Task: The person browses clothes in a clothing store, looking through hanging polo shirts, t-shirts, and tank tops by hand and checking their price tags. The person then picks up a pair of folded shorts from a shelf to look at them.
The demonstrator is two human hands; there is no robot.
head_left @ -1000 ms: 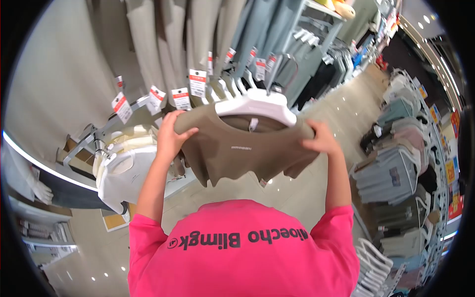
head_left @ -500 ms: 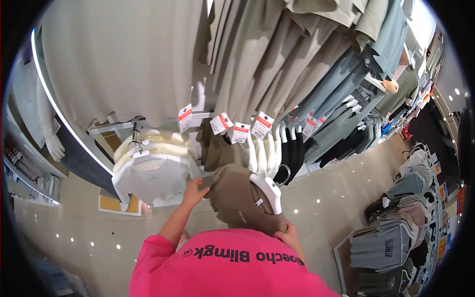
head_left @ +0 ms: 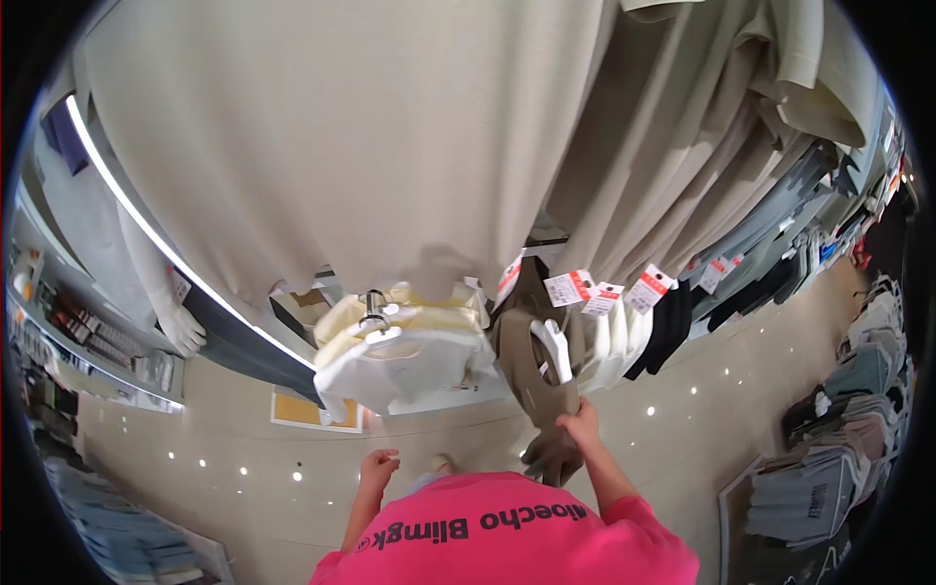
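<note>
A brown shirt [head_left: 541, 390] on a white hanger [head_left: 553, 351] hangs in front of me, just right of centre, with its lower part swung toward my body. My right hand [head_left: 581, 425] is closed on the edge of this shirt. Over the floor to the left, my left hand [head_left: 378, 468] is apart from the garments, its fingers loosely bent and holding nothing. Nearest to it is a white long-sleeved top [head_left: 414, 366] on a hanger, in front of cream tops [head_left: 341, 317].
Large beige garments [head_left: 341, 146] with red-and-white price tags [head_left: 570, 288] hang above. White tops [head_left: 614, 341] and black garments [head_left: 668, 336] hang to the right. A mannequin hand [head_left: 180, 327] is at left. Another clothes rack [head_left: 799, 487] stands at lower right.
My left hand has let go of the brown shirt and drawn back. My right hand still grips it, and the shirt now hangs nearer the rack. The view has shifted left.
</note>
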